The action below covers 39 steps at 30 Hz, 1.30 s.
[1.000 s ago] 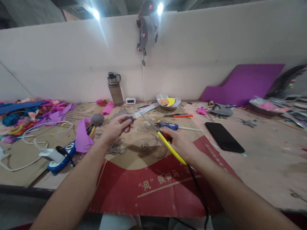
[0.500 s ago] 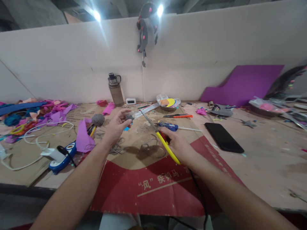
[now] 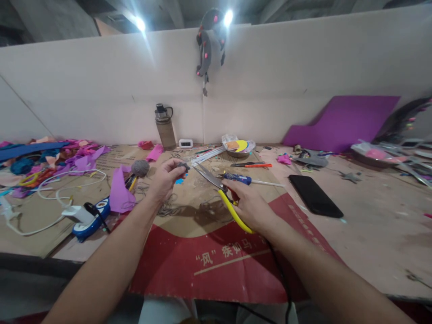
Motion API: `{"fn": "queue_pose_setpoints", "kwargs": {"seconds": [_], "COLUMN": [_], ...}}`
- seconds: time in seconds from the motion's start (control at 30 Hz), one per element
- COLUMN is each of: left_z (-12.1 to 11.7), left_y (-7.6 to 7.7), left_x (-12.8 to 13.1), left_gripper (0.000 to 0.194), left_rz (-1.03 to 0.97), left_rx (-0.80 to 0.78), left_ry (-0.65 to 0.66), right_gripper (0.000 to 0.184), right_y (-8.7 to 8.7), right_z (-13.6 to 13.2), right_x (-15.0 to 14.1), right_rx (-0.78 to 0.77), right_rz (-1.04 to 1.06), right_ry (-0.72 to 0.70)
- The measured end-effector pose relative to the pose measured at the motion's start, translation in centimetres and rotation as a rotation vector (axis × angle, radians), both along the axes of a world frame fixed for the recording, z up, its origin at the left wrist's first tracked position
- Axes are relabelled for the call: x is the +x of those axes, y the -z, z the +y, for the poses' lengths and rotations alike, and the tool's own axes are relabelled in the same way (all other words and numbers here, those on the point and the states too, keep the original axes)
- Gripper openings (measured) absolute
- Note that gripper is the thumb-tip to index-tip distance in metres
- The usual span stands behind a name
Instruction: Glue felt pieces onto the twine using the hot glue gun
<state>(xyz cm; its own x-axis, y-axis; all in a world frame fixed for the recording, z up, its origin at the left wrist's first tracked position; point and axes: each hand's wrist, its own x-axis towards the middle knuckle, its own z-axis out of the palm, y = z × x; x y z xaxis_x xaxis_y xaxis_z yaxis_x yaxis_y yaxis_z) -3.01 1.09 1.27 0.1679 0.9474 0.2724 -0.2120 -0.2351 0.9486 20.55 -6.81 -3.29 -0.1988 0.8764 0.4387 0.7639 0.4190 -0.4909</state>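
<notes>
My right hand is closed around the handles of a pair of scissors with yellow grips. Their metal blades point up and left, slightly parted, with the tips close to my left hand. Between the thumb and fingers of that hand is pinched a small dark grey fuzzy piece, which looks like yarn. Loose grey yarn strands lie on the cardboard below. Behind my left wrist sits a grey yarn ball.
A blue-handled tool and an orange cutter lie beyond the scissors. To the right rests a black phone. At left are a blue power strip, white cables and felt scraps. A bottle stands by the white partition.
My left fingers have drawn closer together around the grey piece. The scissor blades have parted, and their tips sit slightly lower. The whole view has shifted a little.
</notes>
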Motion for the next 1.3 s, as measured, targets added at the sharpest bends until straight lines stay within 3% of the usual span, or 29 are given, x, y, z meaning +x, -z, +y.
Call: {"fn": "queue_pose_setpoints", "kwargs": {"seconds": [0.43,0.67,0.93,1.3], "left_z": [0.0,0.0,-0.7,-0.6], "left_y": [0.3,0.1,-0.4,-0.6], "left_x": [-0.2,-0.3,0.0,-0.2], "left_gripper": [0.010,0.004,0.009,0.013], "left_rz": [0.140,0.194,0.109,0.066], "left_rx": [0.090,0.100,-0.038,-0.105], "left_ry": [0.061,0.101,0.197,0.246], "right_gripper": [0.038,0.038,0.031,0.028], "right_y": [-1.2,-1.1,-1.3,-1.2], "right_z": [-0.5,-0.4,-0.7,-0.7], "right_x": [0.0,-0.1,-0.1,-0.1], "right_rx": [0.019,0.102,0.199,0.231], "right_rz": [-0.150,-0.289,-0.436,-0.473], "right_ry": [0.035,0.081,0.166,0.197]}}
